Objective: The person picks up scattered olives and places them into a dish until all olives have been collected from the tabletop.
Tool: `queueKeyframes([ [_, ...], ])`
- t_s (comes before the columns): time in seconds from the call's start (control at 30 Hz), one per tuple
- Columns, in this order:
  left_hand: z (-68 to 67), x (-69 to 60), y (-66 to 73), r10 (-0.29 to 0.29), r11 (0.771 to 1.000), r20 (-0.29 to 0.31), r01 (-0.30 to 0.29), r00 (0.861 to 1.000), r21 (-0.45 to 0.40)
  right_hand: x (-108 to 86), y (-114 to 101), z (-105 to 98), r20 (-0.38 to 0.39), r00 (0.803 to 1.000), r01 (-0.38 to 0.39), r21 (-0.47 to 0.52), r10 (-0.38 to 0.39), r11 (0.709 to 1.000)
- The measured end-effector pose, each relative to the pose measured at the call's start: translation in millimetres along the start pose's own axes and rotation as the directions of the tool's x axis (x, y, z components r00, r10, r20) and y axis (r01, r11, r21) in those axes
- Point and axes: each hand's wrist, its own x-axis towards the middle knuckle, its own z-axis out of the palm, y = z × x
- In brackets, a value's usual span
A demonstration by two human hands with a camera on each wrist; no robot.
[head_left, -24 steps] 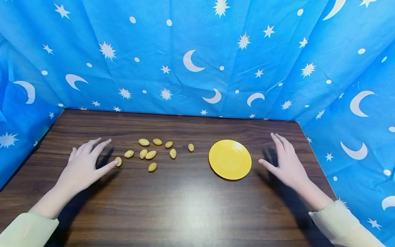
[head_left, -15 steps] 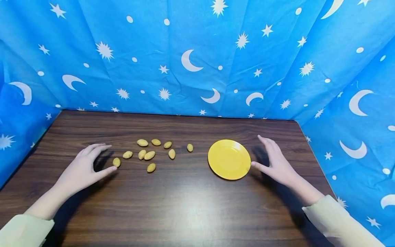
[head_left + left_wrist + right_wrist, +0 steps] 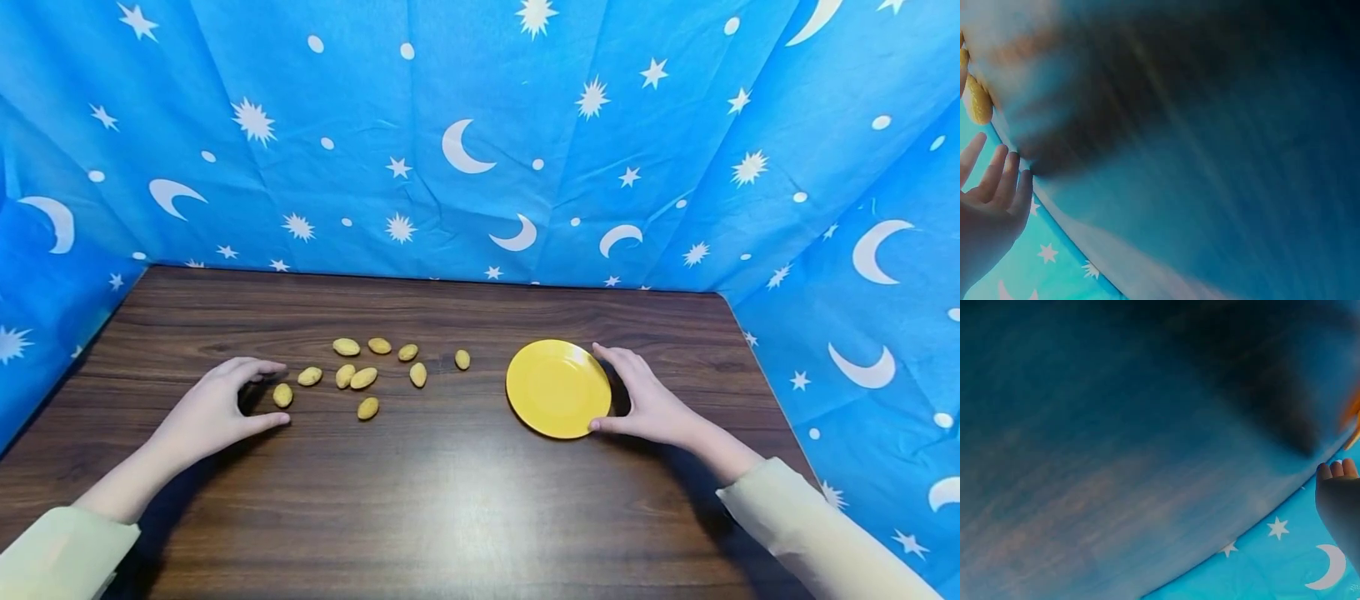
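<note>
Blur fills most of both wrist views, cutting off the left hand (image 3: 213, 408) and right hand (image 3: 651, 407). Left thumb and fingers, apart, flank a yellowish oval piece (image 3: 282, 395) on the worktop (image 3: 450, 483), its long axis running nearly away from the wearer. Nine similar pieces (image 3: 363, 378) point variously. Right thumb and fingers straddle a round yellow plate's (image 3: 558, 389) right rim; whether gripping, I cannot tell

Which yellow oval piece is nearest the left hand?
The leftmost yellow piece: it alone lies between thumb and fingers of the left hand; all the others lie farther right.
</note>
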Motion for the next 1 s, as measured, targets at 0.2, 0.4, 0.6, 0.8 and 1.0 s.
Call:
queueKeyframes([
  [0.2, 3.0, 1.3, -0.7, -0.032, 0.999, 0.003, 0.032, 0.999, -0.020, 0.4, 19, 9, -0.012, 1.000, 0.024, -0.009, -0.024, 1.000],
  [0.4, 5.0, 3.8, -3.8, -0.057, 0.998, -0.001, 0.057, 0.998, -0.026, 3.4, 0, -4, 0.077, 0.996, -0.052, 0.006, 0.051, 0.999],
  [0.6, 5.0, 7.4, -1.5, -0.075, 0.996, 0.004, 0.075, 0.997, -0.038, 5.6, 5, -4, 0.089, 0.995, -0.051, 0.030, 0.048, 0.998],
  [0.8, 4.1, 10.4, 2.0, -0.081, 0.995, 0.010, 0.081, 0.997, -0.052, 6.8, 9, -4, 0.097, 0.995, -0.043, 0.061, 0.037, 0.997],
  [1.0, 1.6, 10.1, 3.6, -0.108, 0.992, 0.016, 0.109, 0.994, -0.067, 6.7, 10, -5, 0.110, 0.993, -0.052, 0.077, 0.043, 0.996],
])
